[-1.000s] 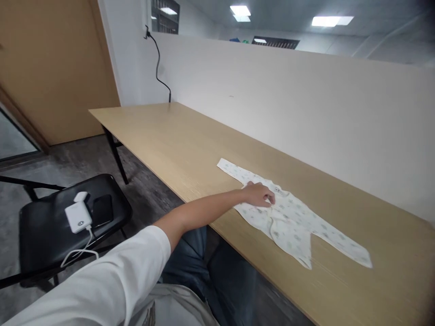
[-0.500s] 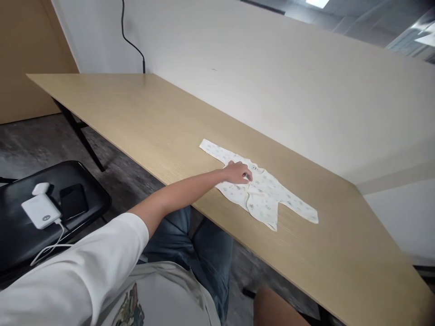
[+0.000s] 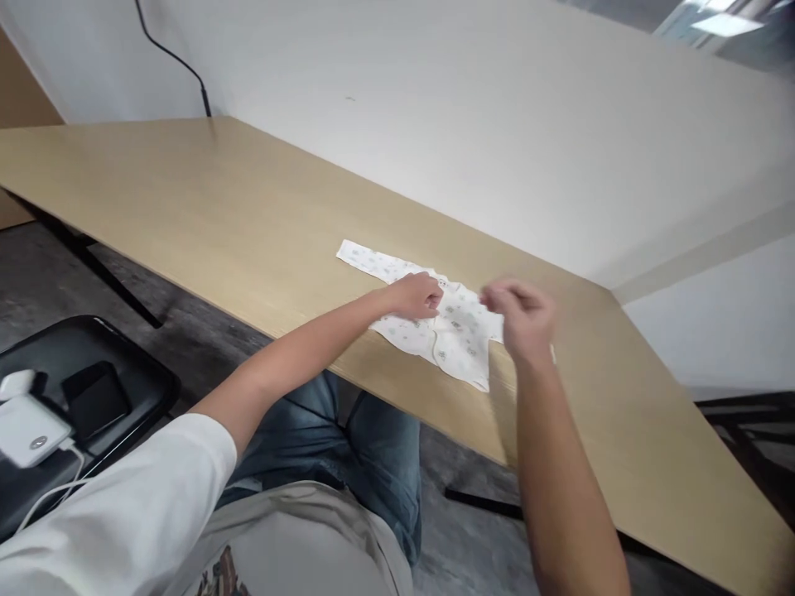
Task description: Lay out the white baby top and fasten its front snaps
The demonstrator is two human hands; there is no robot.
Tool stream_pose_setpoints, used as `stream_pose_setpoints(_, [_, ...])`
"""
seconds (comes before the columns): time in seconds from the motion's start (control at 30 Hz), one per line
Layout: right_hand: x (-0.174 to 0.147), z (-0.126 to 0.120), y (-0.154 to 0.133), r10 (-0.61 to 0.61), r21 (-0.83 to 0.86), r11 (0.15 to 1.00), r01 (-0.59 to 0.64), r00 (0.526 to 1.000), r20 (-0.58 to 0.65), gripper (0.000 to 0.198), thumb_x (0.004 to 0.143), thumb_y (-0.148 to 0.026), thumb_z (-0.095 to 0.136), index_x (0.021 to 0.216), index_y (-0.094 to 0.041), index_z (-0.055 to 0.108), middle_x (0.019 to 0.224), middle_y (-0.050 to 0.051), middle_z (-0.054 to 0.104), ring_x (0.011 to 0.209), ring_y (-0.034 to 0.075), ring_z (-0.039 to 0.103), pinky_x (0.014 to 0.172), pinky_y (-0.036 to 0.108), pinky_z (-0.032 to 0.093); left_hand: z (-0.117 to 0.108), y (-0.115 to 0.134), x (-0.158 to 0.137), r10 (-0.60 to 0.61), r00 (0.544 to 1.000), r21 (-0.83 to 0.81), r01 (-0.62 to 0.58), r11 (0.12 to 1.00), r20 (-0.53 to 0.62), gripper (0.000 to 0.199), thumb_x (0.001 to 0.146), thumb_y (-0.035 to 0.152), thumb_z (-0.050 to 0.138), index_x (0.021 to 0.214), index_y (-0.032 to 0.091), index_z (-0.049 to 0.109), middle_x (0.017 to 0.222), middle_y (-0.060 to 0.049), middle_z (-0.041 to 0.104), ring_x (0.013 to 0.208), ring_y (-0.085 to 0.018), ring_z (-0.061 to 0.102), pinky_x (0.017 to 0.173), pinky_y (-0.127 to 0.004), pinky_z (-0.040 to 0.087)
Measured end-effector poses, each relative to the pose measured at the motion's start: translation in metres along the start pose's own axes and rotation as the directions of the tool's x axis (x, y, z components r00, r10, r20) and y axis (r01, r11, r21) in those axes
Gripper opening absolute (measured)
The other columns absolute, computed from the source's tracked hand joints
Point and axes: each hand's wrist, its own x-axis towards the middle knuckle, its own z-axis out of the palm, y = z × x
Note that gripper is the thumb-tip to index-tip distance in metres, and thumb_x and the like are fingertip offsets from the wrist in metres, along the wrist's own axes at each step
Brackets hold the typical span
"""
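A small white baby shirt (image 3: pixel 463 327) with a pale print lies spread on the wooden table, its front edge running down the middle. My left hand (image 3: pixel 417 295) rests on the shirt's chest just below the neckline, fingers curled and closed on the cloth at the front edge. Raised over the shirt's right-hand side, my right hand (image 3: pixel 525 319) has half-bent fingers pointing left and smeared by motion. It hides most of the right sleeve, and nothing can be made out in it.
The long table (image 3: pixel 248 215) runs along a white partition (image 3: pixel 435 108). Left of me, a black chair (image 3: pixel 146 381) carries a white power bank (image 3: pixel 31 430) with a cable and a dark flat object (image 3: pixel 96 400). A black cord (image 3: pixel 180 58) hangs down at the back.
My right arm has come up from below the table edge to above the shirt's right side. My left hand stays on the shirt, its fingers curled tighter. The view has shifted to the right.
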Motion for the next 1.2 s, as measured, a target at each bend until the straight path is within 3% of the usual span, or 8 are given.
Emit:
stream_pose_setpoints(0.07, [0.000,0.009,0.017,0.119,0.068,0.990,-0.125,0.990,0.082,0.045,0.091,-0.054,0.059,0.062,-0.019,0.058,0.062,0.004,0.058,0.060,0.015,0.053,0.058,0.029,0.042,-0.002,-0.001,-0.001,-0.006,0.999,-0.034,0.008,0.999,0.035,0.011,0.077,0.026,0.064,0.076,0.017,0.068,0.082,-0.004,0.069,0.079,-0.018,0.060,0.073,-0.029,0.042])
stream_pose_setpoints(0.13, [-0.004,0.017,0.031,0.194,0.071,0.973,-0.218,0.949,0.247,0.049,0.088,-0.057,0.059,0.058,-0.019,0.054,0.056,0.001,0.051,0.055,0.013,0.045,0.054,0.028,0.035,-0.003,-0.001,-0.003,-0.007,0.996,-0.105,0.016,0.994,0.089,0.011,0.076,0.027,0.065,0.076,0.017,0.070,0.079,-0.002,0.069,0.076,-0.016,0.060,0.070,-0.027,0.041])
stream_pose_setpoints(0.23, [-0.012,0.022,0.040,0.197,0.005,0.976,-0.217,0.893,0.405,0.048,0.087,-0.058,0.062,0.060,-0.019,0.056,0.055,-0.002,0.047,0.055,0.012,0.039,0.055,0.028,0.029,-0.006,0.003,-0.007,-0.027,0.985,-0.176,0.058,0.983,0.172,0.011,0.075,0.026,0.065,0.079,0.019,0.071,0.078,0.000,0.068,0.075,-0.014,0.059,0.068,-0.026,0.039])
stream_pose_setpoints(0.37, [-0.018,0.019,0.035,0.205,-0.025,0.975,-0.221,0.847,0.491,0.039,0.079,-0.056,0.071,0.072,-0.018,0.067,0.064,0.001,0.058,0.062,0.013,0.047,0.059,0.027,0.035,-0.007,0.006,-0.011,-0.030,0.965,-0.216,0.088,0.972,0.259,0.017,0.071,0.023,0.065,0.085,0.020,0.075,0.080,0.000,0.068,0.076,-0.014,0.058,0.069,-0.024,0.039])
stream_pose_setpoints(0.63, [-0.017,0.018,0.038,0.281,-0.052,0.955,-0.293,0.830,0.481,0.021,0.074,-0.031,0.064,0.082,-0.015,0.075,0.071,0.003,0.066,0.066,0.014,0.055,0.064,0.028,0.042,-0.001,0.000,-0.014,-0.083,0.970,-0.284,0.147,0.948,0.227,0.020,0.073,0.027,0.068,0.088,0.017,0.076,0.081,0.000,0.067,0.078,-0.013,0.060,0.070,-0.022,0.042])
stream_pose_setpoints(0.77, [-0.016,0.018,0.048,0.287,-0.007,0.943,-0.333,0.803,0.523,0.025,0.074,-0.033,0.061,0.084,-0.015,0.074,0.073,0.003,0.066,0.066,0.014,0.053,0.064,0.027,0.039,-0.001,0.002,-0.015,-0.098,0.970,-0.304,0.165,0.938,0.224,0.019,0.073,0.028,0.070,0.086,0.016,0.076,0.079,-0.001,0.066,0.076,-0.014,0.059,0.067,-0.023,0.042])
stream_pose_setpoints(0.93, [-0.015,0.018,0.052,0.282,0.030,0.937,-0.349,0.804,0.524,0.027,0.075,-0.035,0.059,0.086,-0.015,0.073,0.080,0.003,0.067,0.070,0.014,0.053,0.067,0.027,0.039,0.003,-0.001,-0.014,-0.078,0.975,-0.314,0.143,0.938,0.209,0.020,0.072,0.028,0.070,0.085,0.014,0.077,0.077,-0.003,0.067,0.074,-0.015,0.059,0.066,-0.025,0.042])
stream_pose_setpoints(1.2, [-0.016,0.023,0.050,0.256,0.071,0.933,-0.353,0.788,0.560,0.028,0.077,-0.038,0.060,0.087,-0.015,0.074,0.073,0.002,0.063,0.066,0.013,0.050,0.063,0.026,0.037,0.007,-0.001,-0.013,-0.043,0.981,-0.308,0.101,0.946,0.188,0.018,0.074,0.028,0.069,0.084,0.014,0.076,0.070,0.000,0.062,0.066,-0.013,0.055,0.061,-0.024,0.040])
